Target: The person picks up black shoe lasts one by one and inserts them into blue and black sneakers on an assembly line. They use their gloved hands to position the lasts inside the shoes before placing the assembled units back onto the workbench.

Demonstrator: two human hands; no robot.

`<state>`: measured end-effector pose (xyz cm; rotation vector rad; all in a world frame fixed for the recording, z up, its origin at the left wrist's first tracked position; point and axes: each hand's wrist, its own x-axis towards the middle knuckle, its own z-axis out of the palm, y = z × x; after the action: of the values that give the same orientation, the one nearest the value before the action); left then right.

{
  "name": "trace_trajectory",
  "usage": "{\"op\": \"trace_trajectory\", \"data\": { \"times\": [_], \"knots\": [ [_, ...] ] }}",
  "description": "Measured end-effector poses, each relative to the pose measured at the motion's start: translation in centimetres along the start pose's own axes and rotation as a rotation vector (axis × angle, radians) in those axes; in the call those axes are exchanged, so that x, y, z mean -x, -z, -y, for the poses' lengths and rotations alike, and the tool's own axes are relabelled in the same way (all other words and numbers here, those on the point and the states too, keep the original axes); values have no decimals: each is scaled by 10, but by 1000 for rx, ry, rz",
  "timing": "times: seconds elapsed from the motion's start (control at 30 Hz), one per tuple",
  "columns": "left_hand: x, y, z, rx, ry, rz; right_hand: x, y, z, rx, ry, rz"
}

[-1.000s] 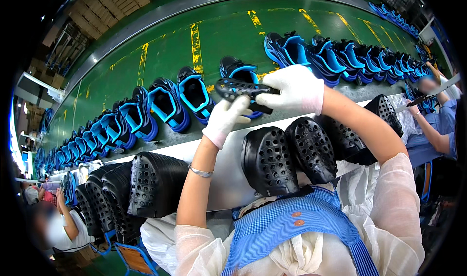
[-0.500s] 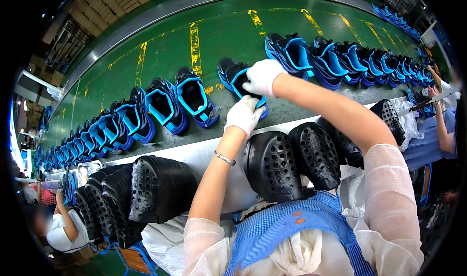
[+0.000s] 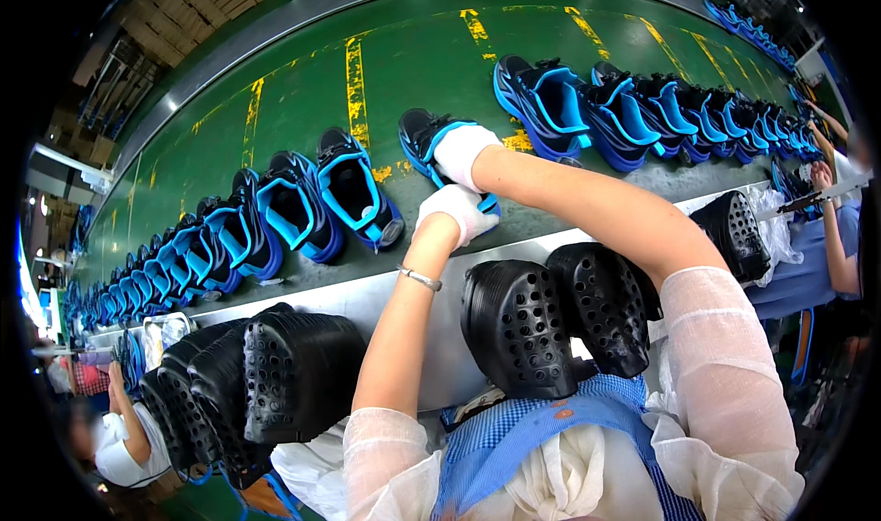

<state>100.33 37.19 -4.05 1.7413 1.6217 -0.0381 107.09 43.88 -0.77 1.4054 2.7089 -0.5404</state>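
A black and bright-blue sports shoe (image 3: 418, 134) sits on a smooth green belt (image 3: 303, 99) marked with worn yellow stripes, its rounded, laced toe pointing away from the wearer. The right hand (image 3: 466, 156), in a white fabric glove, lies over the shoe's opening; its fingers are out of sight, so how far they bend and whether they grip anything cannot be told. The left hand (image 3: 456, 213), gloved alike, is bent against the shoe's heel; its fingertips are hidden, so its grip cannot be told either. A shiny, rigid bracelet (image 3: 419, 278) circles the left wrist.

Left of the shoe, a curving row of matching shoes (image 3: 358, 190) shows padded blue linings; to its right runs another row (image 3: 543, 108). Nearer the wearer than the shoe are glossy black moulded stacks (image 3: 518, 328), rounded and pierced with round holes, along a smooth metal ledge (image 3: 439, 337).
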Motion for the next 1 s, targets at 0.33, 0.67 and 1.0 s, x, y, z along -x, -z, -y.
{"op": "trace_trajectory", "data": {
  "times": [0.33, 0.67, 1.0],
  "knots": [
    [1, -10, 2, -22, -50, -146, 5, 11, 9, 346, 107, 88],
    [23, -3, 10, 15, 3, -249, 123, 69, -54, 68, 321, -87],
    [53, 16, -9, -468, 156, -641, 380, 135, -206, 101, -460, -599]
  ]
}}
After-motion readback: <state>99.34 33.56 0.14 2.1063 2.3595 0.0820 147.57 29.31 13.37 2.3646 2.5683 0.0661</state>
